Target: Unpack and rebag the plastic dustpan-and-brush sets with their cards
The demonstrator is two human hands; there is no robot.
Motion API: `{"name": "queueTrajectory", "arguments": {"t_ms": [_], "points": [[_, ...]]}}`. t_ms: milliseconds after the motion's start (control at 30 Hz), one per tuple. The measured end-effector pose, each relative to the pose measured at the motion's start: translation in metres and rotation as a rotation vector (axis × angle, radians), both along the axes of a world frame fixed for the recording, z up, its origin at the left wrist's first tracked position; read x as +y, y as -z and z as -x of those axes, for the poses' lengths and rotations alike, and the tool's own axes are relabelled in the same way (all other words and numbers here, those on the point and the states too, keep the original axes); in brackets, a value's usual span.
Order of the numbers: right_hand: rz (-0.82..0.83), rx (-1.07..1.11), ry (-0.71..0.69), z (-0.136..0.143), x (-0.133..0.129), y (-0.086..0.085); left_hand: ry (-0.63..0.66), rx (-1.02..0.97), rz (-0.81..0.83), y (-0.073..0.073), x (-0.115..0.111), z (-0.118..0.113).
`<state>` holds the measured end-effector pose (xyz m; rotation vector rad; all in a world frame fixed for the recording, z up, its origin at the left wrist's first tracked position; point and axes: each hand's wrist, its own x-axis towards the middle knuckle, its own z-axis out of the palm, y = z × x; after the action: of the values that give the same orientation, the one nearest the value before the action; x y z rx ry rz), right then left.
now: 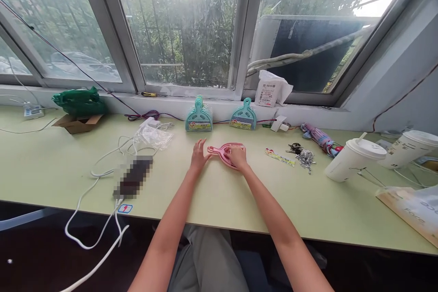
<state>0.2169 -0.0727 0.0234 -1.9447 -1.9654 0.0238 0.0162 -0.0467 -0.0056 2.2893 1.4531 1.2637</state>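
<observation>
A small pink dustpan (223, 152) lies on the table in front of me, its handle pointing left. My right hand (237, 155) rests over the pan with curled fingers, gripping it; whether a brush sits beneath those fingers is hidden. Beside the handle's end is my left hand (200, 155), fingers apart and holding nothing, its thumb close to the handle. Farther back, against the wall, stand a stack of packaged teal dustpan sets (198, 116) and another teal dustpan set (243, 115). A printed label strip (279, 157) lies to the right of my right hand.
Left of my hands lie a blurred-out phone (133, 177), white cables (97, 177) and clear plastic wrap (153, 134). A cardboard box (79, 123) holds a green bag (79, 101). On the right are keys (304, 157), a folded umbrella (321, 139) and a lidded cup (354, 157).
</observation>
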Motion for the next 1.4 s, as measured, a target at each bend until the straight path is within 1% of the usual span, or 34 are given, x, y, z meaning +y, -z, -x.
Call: {"name": "queueTrajectory", "arguments": {"t_ms": [67, 100, 133, 167, 267, 367, 533, 633, 733, 900, 1167, 1233, 1333, 1400], "points": [[0.027, 0.015, -0.073, 0.002, 0.0, -0.003, 0.113, -0.033, 0.126, 0.005, 0.004, 0.002], [0.038, 0.012, -0.104, 0.004, -0.001, -0.005, 0.157, -0.02, 0.17, 0.007, 0.005, 0.002], [0.05, 0.0, -0.126, 0.007, -0.001, -0.007, 0.174, 0.005, 0.185, 0.009, 0.005, 0.001], [0.059, -0.02, -0.136, 0.01, -0.001, -0.009, 0.164, 0.037, 0.165, 0.009, 0.004, -0.001], [0.09, -0.091, -0.133, 0.019, 0.002, -0.016, 0.1, 0.132, 0.015, 0.008, 0.001, -0.004], [0.114, -0.124, -0.16, 0.022, 0.007, -0.023, 0.118, 0.21, -0.097, 0.001, -0.004, -0.004], [0.138, -0.132, -0.215, 0.016, 0.02, -0.032, 0.119, 0.383, -0.274, -0.009, -0.012, -0.007], [0.179, -0.148, -0.239, 0.012, 0.025, -0.035, 0.147, 0.445, -0.283, -0.009, -0.012, -0.009], [0.195, -0.189, -0.271, 0.012, 0.027, -0.039, 0.146, 0.485, -0.253, -0.004, -0.01, -0.009], [0.198, -0.262, -0.297, 0.015, 0.025, -0.041, 0.144, 0.468, -0.214, 0.001, -0.008, -0.009], [0.186, -0.308, -0.333, 0.015, 0.016, -0.043, 0.179, 0.53, -0.188, -0.004, -0.016, -0.011], [0.192, -0.317, -0.339, 0.014, 0.013, -0.044, 0.198, 0.547, -0.205, -0.005, -0.019, -0.012], [0.197, -0.343, -0.335, 0.011, 0.007, -0.045, 0.263, 0.541, -0.304, -0.007, -0.022, -0.014], [0.197, -0.361, -0.315, 0.008, 0.004, -0.045, 0.285, 0.51, -0.356, -0.007, -0.023, -0.015]]}}
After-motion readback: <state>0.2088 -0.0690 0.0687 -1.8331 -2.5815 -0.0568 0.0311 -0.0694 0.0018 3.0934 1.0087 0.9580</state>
